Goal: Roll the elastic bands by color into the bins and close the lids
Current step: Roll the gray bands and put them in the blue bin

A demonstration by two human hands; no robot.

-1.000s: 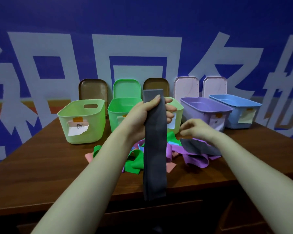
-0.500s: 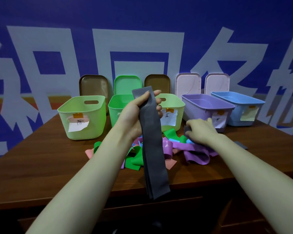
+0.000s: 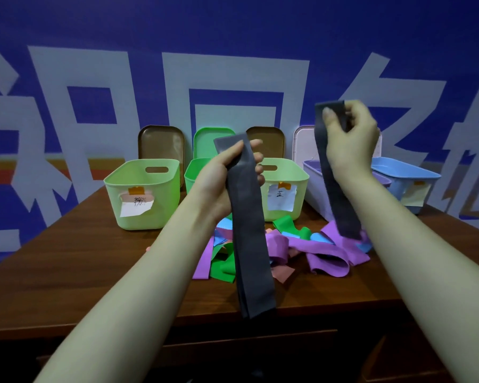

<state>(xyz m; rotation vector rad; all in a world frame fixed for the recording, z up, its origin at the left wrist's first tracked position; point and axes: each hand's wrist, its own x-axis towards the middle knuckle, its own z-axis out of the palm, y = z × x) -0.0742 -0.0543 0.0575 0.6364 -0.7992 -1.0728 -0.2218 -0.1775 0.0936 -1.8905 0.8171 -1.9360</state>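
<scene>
the left hand (image 3: pixel 221 178) is clenched round the top of a dark grey elastic band (image 3: pixel 249 230), thumb across the front and fingers (image 3: pixel 259 172) wrapped behind. the band hangs straight down past the front edge of the bench (image 3: pixel 80 266). its lower end shows several layers, but whether that is one flattened loop or more than one band cannot be told.

at about 2 o'clock from it, the right hand (image 3: pixel 349 139) is raised higher and pinches the top of a second grey band (image 3: pixel 338 189). its tail reaches down to the loose pile of purple, green, blue and pink bands (image 3: pixel 324 252).

a row of open bins stands at 12 o'clock from the pile, from a pale green bin (image 3: pixel 141 194) at the left to a blue bin (image 3: pixel 404 178) at the right. the lids (image 3: pixel 161 142) lean on the wall behind them.

the bands look thin, light and limp, with no stiffness of their own, and probably a little grippy. holding one end and winding from there seems the best way to roll them. a loosely wound roll would likely spring open once let go.
</scene>
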